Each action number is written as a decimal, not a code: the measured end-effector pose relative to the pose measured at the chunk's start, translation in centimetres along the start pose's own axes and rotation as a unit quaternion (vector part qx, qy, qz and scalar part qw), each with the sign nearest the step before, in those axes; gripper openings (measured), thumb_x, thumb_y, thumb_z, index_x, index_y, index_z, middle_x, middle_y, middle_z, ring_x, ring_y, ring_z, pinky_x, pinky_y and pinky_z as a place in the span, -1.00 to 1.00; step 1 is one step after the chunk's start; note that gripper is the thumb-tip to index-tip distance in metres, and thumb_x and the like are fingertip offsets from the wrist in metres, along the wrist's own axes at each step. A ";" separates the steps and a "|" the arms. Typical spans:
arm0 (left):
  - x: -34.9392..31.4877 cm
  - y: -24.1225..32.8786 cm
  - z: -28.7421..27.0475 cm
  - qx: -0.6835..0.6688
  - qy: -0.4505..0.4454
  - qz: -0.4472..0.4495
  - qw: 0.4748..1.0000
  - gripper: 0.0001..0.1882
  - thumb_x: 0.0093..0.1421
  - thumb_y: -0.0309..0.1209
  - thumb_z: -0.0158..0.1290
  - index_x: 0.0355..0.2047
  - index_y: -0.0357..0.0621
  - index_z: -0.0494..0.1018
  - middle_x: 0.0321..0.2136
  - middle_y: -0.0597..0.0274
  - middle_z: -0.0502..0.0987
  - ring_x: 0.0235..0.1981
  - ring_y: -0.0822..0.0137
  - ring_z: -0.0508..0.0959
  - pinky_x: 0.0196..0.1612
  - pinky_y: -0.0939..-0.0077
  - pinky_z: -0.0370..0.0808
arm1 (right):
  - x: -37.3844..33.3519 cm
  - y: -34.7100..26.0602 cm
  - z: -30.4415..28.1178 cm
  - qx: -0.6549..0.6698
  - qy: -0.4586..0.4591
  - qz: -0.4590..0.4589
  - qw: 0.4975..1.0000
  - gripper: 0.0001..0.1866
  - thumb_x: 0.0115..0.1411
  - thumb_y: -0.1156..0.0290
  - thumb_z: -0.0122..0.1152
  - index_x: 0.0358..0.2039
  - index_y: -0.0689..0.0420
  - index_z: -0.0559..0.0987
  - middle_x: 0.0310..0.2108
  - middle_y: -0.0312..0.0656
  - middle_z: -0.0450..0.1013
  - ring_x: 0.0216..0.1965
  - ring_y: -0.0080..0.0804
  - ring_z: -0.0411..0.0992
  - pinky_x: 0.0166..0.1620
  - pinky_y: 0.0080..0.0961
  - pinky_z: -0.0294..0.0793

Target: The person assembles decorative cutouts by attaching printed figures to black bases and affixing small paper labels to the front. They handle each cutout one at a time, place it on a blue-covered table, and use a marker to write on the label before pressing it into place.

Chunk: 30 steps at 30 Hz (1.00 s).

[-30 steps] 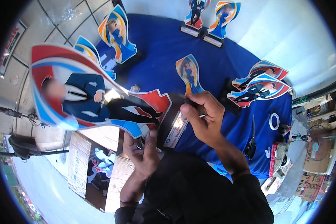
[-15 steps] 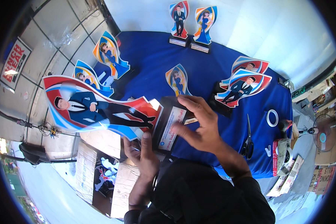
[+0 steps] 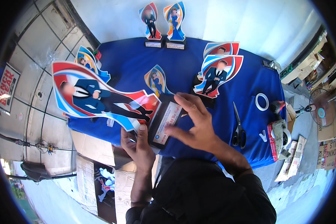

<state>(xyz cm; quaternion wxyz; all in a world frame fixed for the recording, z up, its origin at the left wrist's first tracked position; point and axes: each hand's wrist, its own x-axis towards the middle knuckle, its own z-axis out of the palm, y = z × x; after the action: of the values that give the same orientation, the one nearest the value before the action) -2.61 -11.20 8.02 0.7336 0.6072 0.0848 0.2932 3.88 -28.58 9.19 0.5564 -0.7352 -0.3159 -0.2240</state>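
My left hand (image 3: 140, 151) grips a flat, shaped trophy (image 3: 100, 98) from below, near where its panel meets the black base. The trophy lies tilted on its side, showing a cartoon figure in a dark suit on red, white and blue swirls. A white label (image 3: 168, 121) with printing covers the base front. My right hand (image 3: 198, 127) clasps the base's far end, its thumb at the label's edge and the fingers along the upper side. Just beyond the base stands a smaller trophy (image 3: 157, 80) with a figure in a blue dress.
On the blue-clothed table (image 3: 127, 56), a pair of similar trophies (image 3: 174, 22) stands at the back, others (image 3: 216, 74) at right and one (image 3: 89, 61) behind the held piece. Black scissors (image 3: 239, 134) and a tape roll (image 3: 261, 102) lie at right. An open cardboard box (image 3: 86, 183) sits lower left.
The table and its contents have shifted left in the picture. Both hands still hold the trophy, which now covers one of the trophies at left.
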 end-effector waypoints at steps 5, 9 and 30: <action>0.6 0.5 -0.4 0.138 -0.165 0.011 0.977 -0.88 0.26 -0.49 0.22 -0.22 -0.24 0.59 -0.46 0.35 0.57 -0.47 0.55 0.42 -0.38 0.59 0.32 | 1.7 2.5 -3.9 -0.110 -0.134 0.012 0.985 -0.28 0.09 0.24 0.54 0.22 0.21 0.48 -0.09 -0.11 0.58 -0.17 -0.37 0.50 -0.23 -0.41 0.43; 0.7 0.2 0.7 0.218 -0.308 0.049 0.925 -0.78 0.18 -0.52 0.26 -0.15 -0.23 0.60 -0.46 0.03 0.59 -0.56 0.28 0.50 -0.42 0.43 0.42 | 3.4 1.3 -4.9 0.126 -0.193 0.173 0.958 -0.55 0.23 0.41 0.39 0.10 0.24 0.50 -0.34 -0.26 0.54 -0.39 -0.60 0.43 -0.34 -0.58 0.35; 3.2 -8.1 -1.5 0.369 -0.072 -0.118 0.919 -0.67 0.15 -0.37 0.30 -0.17 -0.38 0.60 -0.29 -0.06 0.69 -0.28 0.12 0.70 -0.13 0.38 0.57 | 26.9 13.2 -24.6 0.006 0.131 0.110 0.985 -0.80 0.37 0.24 0.26 -0.12 0.07 0.60 -0.23 -0.32 0.61 -0.28 -0.59 0.60 -0.37 -0.63 0.63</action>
<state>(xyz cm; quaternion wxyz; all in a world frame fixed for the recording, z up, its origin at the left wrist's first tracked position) 1.90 -8.92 0.81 0.4905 0.8402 0.2048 0.1079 32.65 -48.78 25.45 0.6184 -0.7265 -0.1592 -0.2540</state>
